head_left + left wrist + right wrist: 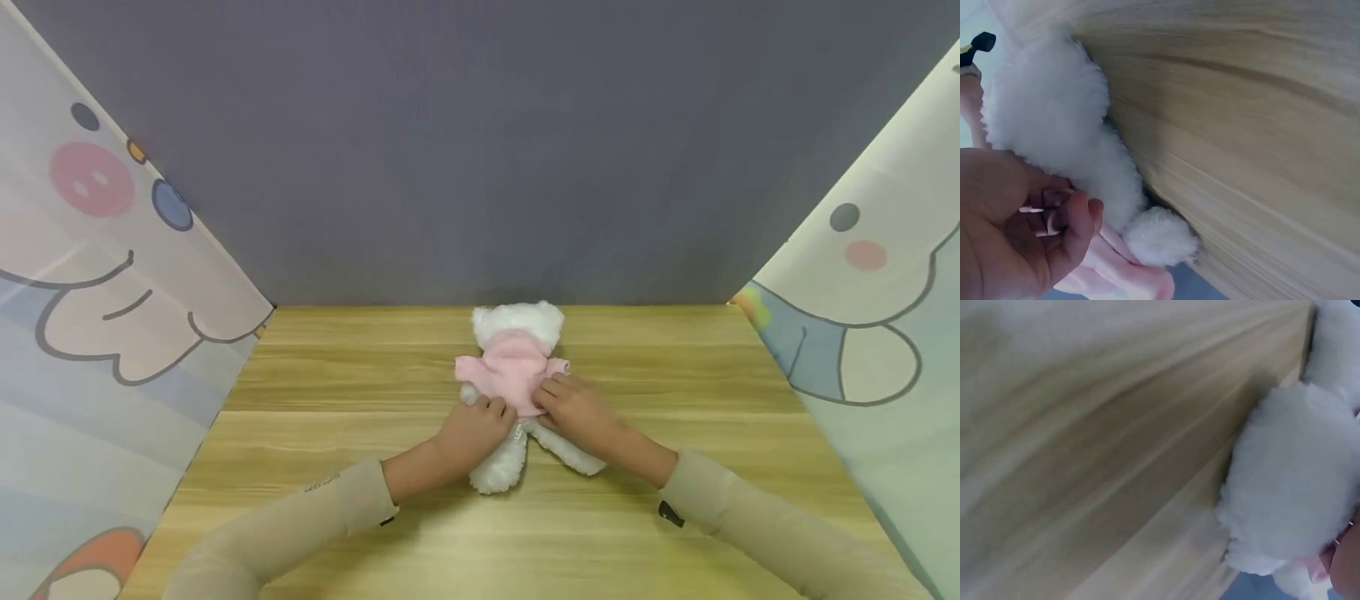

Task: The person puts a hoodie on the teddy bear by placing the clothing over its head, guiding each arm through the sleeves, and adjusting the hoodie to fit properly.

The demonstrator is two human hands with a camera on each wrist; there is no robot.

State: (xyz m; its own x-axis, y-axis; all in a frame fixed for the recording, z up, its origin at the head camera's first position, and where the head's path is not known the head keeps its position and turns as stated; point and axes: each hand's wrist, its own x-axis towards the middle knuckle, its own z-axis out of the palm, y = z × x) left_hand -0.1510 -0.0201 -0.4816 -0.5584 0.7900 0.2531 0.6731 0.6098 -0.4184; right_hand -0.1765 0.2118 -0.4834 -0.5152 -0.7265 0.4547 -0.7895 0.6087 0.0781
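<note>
A white plush bear (517, 321) in a pink shirt (510, 375) lies on the wooden table, head toward the back wall and legs spread toward me. No facial features show on its head. My left hand (476, 433) has curled fingers pinching the shirt's lower left hem, over the top of one leg (1047, 100). At the lower right hem, my right hand (581, 412) grips the same cloth with bent fingers. Between the legs a small white tag (517, 432) shows. In the right wrist view, white fur (1291, 475) fills the right side, while the hand (1347, 565) is mostly cut off.
The wooden table (337, 383) reaches back to a dark grey wall (495, 150). Cartoon-printed white sheets stand along the left side (45, 433) and the right side (885, 350).
</note>
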